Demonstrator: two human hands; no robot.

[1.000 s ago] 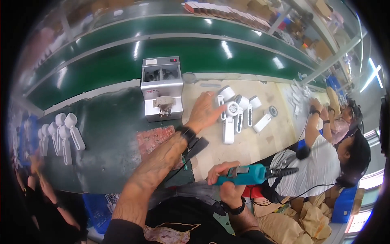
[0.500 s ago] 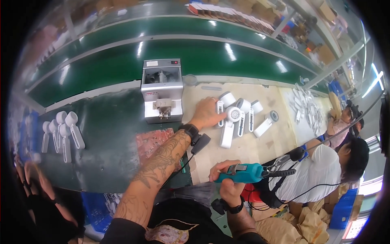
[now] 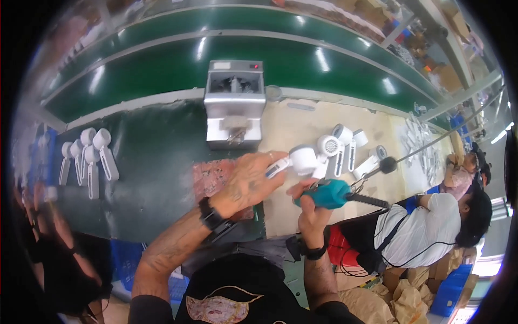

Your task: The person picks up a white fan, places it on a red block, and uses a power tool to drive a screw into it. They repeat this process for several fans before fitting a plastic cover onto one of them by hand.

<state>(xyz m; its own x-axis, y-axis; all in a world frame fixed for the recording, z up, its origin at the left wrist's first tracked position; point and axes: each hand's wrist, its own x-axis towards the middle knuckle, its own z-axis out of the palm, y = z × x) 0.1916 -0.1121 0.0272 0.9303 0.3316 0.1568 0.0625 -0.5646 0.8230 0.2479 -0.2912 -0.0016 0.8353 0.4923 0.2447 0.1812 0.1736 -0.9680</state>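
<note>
Left hand (image 3: 252, 181): fingers closed around the slim handle of a white round-headed unit (image 3: 304, 160), which is held up over the bench, its smooth, drum-shaped head pointing right.
Right hand (image 3: 314, 216): wrapped around a teal power driver (image 3: 330, 194) with a rounded casing; a ribbed black sleeve (image 3: 368, 201) extends from its right end.
White units on the right (image 3: 328, 146): loosely grouped just beyond the held one; matte, cylindrical heads, flat straight handles, one head facing up with a slotted round grille.
White units on the left (image 3: 91, 162): similar shapes, bunched close together on a dark green surface (image 3: 148, 162) with a dull sheen.
Machine (image 3: 234, 105): boxy, silver-grey metal, open-topped tray.
Mat (image 3: 210, 177): reddish, mottled, partly under the left forearm.
Bench top (image 3: 283, 216): pale, stained sheet.
</note>
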